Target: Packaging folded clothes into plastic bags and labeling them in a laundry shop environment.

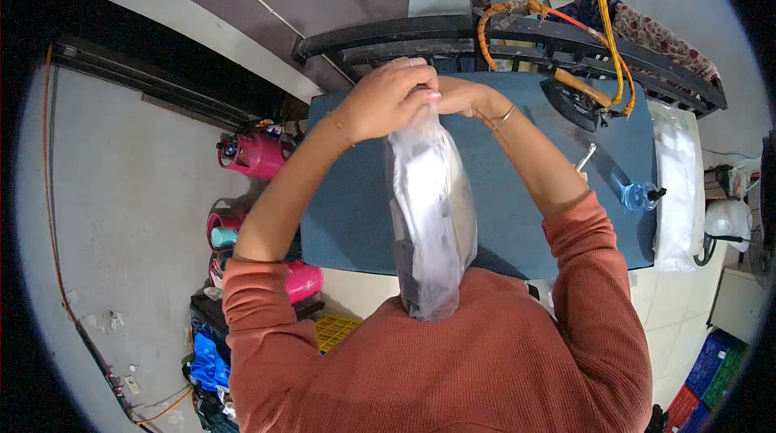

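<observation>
My left hand (388,99) pinches the gathered top of a clear plastic bag (431,208). From the other side my right hand (462,95) meets it at the same spot, its fingertips partly hidden behind the left. White and dark folded contents, seemingly fabric, show through the film. The bag hangs long and upright, its lower end close to my chest. Beneath both forearms lies a padded blue-grey ironing surface (345,190).
A clothes iron (573,104) with an orange cord (600,14) rests at the back right. Nearer are a blue transparent bottle (638,196) and stacked plastic bags (676,196). Black metal rails (388,42) edge the back. Pink gas cylinders (260,155) and a yellow crate (335,331) stand left.
</observation>
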### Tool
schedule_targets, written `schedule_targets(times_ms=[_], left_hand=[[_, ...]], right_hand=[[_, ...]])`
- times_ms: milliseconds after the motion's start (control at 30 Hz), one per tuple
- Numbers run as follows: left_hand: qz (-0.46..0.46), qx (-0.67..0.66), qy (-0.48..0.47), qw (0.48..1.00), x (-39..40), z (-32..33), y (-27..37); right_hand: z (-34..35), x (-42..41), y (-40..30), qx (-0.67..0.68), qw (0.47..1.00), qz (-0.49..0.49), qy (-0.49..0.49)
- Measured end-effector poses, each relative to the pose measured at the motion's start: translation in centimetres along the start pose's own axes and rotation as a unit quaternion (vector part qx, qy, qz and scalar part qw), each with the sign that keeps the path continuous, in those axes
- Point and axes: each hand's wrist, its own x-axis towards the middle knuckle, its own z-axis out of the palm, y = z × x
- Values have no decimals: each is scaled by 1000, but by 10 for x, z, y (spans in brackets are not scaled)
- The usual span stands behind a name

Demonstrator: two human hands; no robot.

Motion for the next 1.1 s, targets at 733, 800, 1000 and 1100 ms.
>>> schedule_targets(times_ms=[733, 800, 1000, 1100], left_hand=[[-88, 25, 9, 996, 2, 13, -8], [-132, 44, 32, 990, 3, 15, -2], [-141, 43, 25, 989, -2, 10, -4], [-135, 51, 11, 989, -3, 8, -4]], right_hand=[[43, -368, 219, 350, 809, 293, 370], [54, -377, 222, 345, 805, 252, 412], [121, -418, 260, 297, 786, 131, 527], [123, -413, 279, 66, 780, 222, 581]])
